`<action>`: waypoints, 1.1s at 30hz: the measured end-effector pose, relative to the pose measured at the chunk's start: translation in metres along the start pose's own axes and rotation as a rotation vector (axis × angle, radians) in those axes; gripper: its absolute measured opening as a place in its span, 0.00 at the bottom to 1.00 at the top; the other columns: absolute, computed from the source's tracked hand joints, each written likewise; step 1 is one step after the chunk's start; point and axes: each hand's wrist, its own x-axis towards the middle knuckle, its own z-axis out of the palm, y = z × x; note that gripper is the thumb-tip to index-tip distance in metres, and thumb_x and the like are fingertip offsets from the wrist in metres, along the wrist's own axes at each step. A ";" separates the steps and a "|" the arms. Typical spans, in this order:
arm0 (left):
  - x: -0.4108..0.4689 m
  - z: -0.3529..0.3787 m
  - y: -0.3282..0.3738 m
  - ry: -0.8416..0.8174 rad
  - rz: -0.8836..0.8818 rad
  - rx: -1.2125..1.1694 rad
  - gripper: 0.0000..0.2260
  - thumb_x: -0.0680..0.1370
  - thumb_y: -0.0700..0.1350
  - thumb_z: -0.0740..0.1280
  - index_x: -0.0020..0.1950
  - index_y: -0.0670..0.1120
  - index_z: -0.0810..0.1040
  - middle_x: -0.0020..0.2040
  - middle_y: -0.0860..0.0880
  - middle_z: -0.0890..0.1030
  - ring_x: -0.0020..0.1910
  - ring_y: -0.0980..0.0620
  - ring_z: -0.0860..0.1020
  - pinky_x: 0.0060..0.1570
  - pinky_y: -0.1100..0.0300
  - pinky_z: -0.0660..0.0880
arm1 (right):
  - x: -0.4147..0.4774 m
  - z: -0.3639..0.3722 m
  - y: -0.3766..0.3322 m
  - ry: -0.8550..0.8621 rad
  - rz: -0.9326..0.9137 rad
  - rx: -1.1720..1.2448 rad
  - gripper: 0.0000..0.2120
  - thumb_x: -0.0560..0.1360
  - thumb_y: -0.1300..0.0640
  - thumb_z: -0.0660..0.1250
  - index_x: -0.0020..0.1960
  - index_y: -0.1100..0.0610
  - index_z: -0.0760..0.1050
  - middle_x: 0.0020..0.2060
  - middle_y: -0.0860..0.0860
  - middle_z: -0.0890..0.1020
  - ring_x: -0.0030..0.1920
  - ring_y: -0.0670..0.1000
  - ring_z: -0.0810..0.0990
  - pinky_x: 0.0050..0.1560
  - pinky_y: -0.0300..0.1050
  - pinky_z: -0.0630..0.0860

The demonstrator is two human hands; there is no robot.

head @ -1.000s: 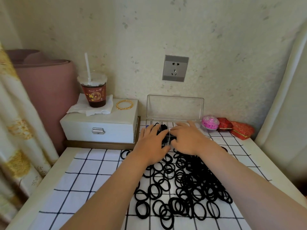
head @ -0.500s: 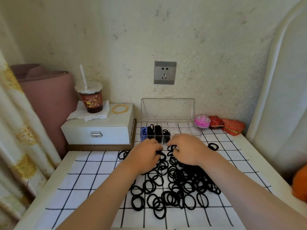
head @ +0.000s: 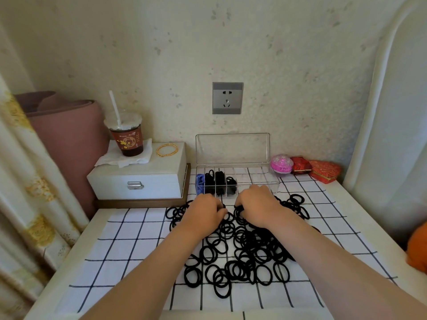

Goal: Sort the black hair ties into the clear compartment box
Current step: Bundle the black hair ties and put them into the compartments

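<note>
Both hands rest palm-down at the far edge of the heap of black hair ties (head: 245, 250), which spreads across the checked cloth (head: 129, 250) on the tabletop. The left hand (head: 204, 213) has its fingers curled under, knuckles up, the fingertips pressed into the ties beneath it. Whether a tie is actually pinched cannot be told, since the fingertips are hidden under the hand. The right hand (head: 256, 204) is likewise curled, fingers bent down into the ties. A loop shows at its inner edge beside the thumb, but the hold itself is not visible.

Position of the ties relative to the hands:
- The bulk of the heap lies on the near side of both hands, between and under the forearms.
- A smaller cluster lies just outside the left hand, touching its outer edge.
- Another cluster lies outside the right hand, toward the far right.

The clear compartment box (head: 254, 179) stands just beyond the knuckles of both hands, lid raised upright against the wall. Its left-hand compartments, directly beyond the left hand, hold bundled black ties, with a blue item (head: 199, 182) in the leftmost one. The compartments beyond the right hand appear unfilled.
</note>
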 end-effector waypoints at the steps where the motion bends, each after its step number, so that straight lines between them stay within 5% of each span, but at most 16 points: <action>1: 0.001 0.000 0.001 -0.007 -0.004 0.018 0.12 0.78 0.51 0.67 0.51 0.45 0.86 0.47 0.47 0.81 0.48 0.50 0.79 0.50 0.56 0.76 | 0.000 0.000 0.000 -0.005 -0.002 0.039 0.14 0.77 0.55 0.67 0.62 0.49 0.80 0.56 0.50 0.82 0.61 0.55 0.74 0.61 0.50 0.67; 10: 0.002 -0.011 -0.005 -0.087 -0.027 0.022 0.06 0.78 0.46 0.65 0.51 0.48 0.81 0.43 0.52 0.81 0.44 0.51 0.78 0.47 0.56 0.77 | -0.006 -0.014 0.000 0.105 -0.038 0.498 0.14 0.76 0.62 0.68 0.59 0.54 0.83 0.55 0.49 0.84 0.55 0.48 0.82 0.57 0.36 0.74; 14: -0.001 -0.034 -0.016 -0.018 -0.127 -0.219 0.04 0.80 0.45 0.64 0.54 0.50 0.77 0.44 0.54 0.78 0.43 0.55 0.76 0.40 0.62 0.70 | -0.007 -0.022 -0.004 0.112 0.004 0.697 0.12 0.77 0.62 0.68 0.56 0.52 0.84 0.49 0.45 0.85 0.43 0.37 0.80 0.45 0.24 0.73; 18: -0.008 -0.050 -0.029 -0.039 -0.202 -0.399 0.06 0.79 0.43 0.67 0.55 0.51 0.78 0.46 0.53 0.81 0.45 0.55 0.79 0.44 0.65 0.73 | -0.003 -0.027 -0.010 0.073 0.064 0.865 0.12 0.77 0.63 0.66 0.53 0.51 0.84 0.35 0.39 0.80 0.28 0.31 0.76 0.31 0.24 0.69; 21: -0.016 -0.055 -0.039 -0.064 -0.239 -0.393 0.08 0.77 0.40 0.68 0.52 0.52 0.82 0.44 0.54 0.82 0.45 0.56 0.80 0.46 0.65 0.75 | 0.002 -0.026 -0.017 0.024 0.074 0.908 0.11 0.77 0.63 0.67 0.53 0.53 0.84 0.35 0.42 0.80 0.24 0.33 0.74 0.27 0.26 0.68; 24: -0.025 -0.060 -0.050 -0.050 -0.291 -0.392 0.09 0.77 0.39 0.68 0.50 0.52 0.83 0.43 0.54 0.83 0.43 0.56 0.80 0.44 0.65 0.75 | 0.008 -0.024 -0.029 -0.016 0.023 0.862 0.11 0.77 0.63 0.68 0.55 0.53 0.84 0.44 0.46 0.84 0.30 0.34 0.77 0.33 0.25 0.70; 29: -0.032 -0.066 -0.066 -0.034 -0.324 -0.274 0.09 0.79 0.42 0.67 0.56 0.52 0.84 0.51 0.52 0.85 0.49 0.56 0.81 0.56 0.61 0.76 | 0.024 -0.017 -0.050 -0.020 -0.008 0.762 0.15 0.78 0.61 0.67 0.64 0.55 0.80 0.63 0.51 0.81 0.63 0.48 0.78 0.67 0.39 0.70; 33: -0.037 -0.060 -0.073 -0.055 -0.355 -0.019 0.15 0.81 0.45 0.65 0.67 0.51 0.78 0.63 0.49 0.81 0.59 0.51 0.78 0.59 0.60 0.72 | 0.034 -0.005 -0.063 -0.032 -0.040 0.555 0.14 0.80 0.60 0.64 0.65 0.60 0.78 0.63 0.54 0.80 0.65 0.54 0.76 0.65 0.43 0.70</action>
